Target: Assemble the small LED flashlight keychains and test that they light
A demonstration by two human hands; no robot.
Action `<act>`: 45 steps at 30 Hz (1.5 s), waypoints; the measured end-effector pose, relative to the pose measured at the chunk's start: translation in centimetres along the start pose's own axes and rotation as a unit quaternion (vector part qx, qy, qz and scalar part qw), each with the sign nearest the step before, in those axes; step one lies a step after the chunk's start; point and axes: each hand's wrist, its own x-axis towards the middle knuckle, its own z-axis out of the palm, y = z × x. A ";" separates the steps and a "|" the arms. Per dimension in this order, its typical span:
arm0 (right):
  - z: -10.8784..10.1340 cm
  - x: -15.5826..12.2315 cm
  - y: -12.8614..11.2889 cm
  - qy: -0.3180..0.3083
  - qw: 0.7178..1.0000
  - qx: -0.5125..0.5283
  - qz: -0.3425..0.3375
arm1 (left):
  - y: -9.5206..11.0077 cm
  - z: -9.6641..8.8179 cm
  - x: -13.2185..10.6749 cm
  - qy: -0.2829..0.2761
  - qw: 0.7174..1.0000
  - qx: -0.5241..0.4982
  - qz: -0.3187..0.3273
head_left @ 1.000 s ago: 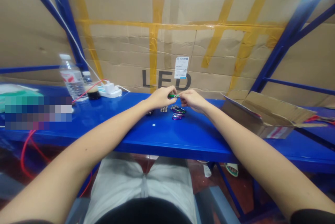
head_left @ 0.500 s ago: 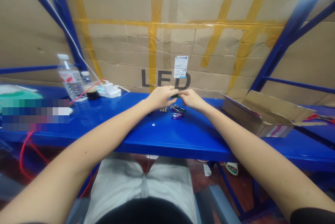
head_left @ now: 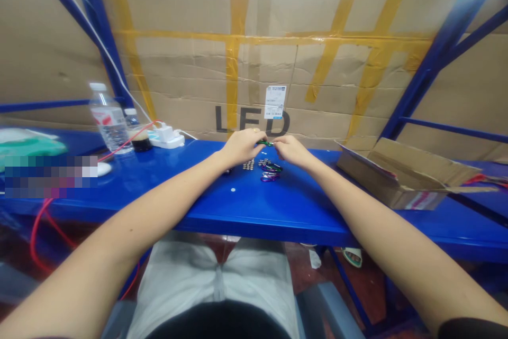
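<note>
head: "led" lettering [head_left: 243,119] behind green clip [head_left: 265,143]

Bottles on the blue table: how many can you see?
2: a large clear bottle toward the left of the blue table, and a smaller bottle with dark liquid just right of it. Others may be hidden from this view.

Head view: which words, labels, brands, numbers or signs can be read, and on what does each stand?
"L", then E or F, then "D": on the cardboard sheet; the left hand hides the middle letter's foot.
White label on that sheet: print too small.
Bottle label: blurred.
Sticker on the open box: blurred.
</note>
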 end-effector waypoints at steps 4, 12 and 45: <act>-0.1 0.0 0.1 -0.024 0.990 0.132 0.053 | -0.9 0.3 0.2 0.012 0.994 -0.106 -0.031; -0.1 0.1 0.4 -0.047 0.966 0.227 0.111 | -1.2 1.0 0.2 0.030 0.961 -0.264 -0.074; 0.1 -0.8 -0.3 -0.080 0.963 0.256 0.021 | -0.7 0.0 1.2 0.036 0.830 -0.536 -0.150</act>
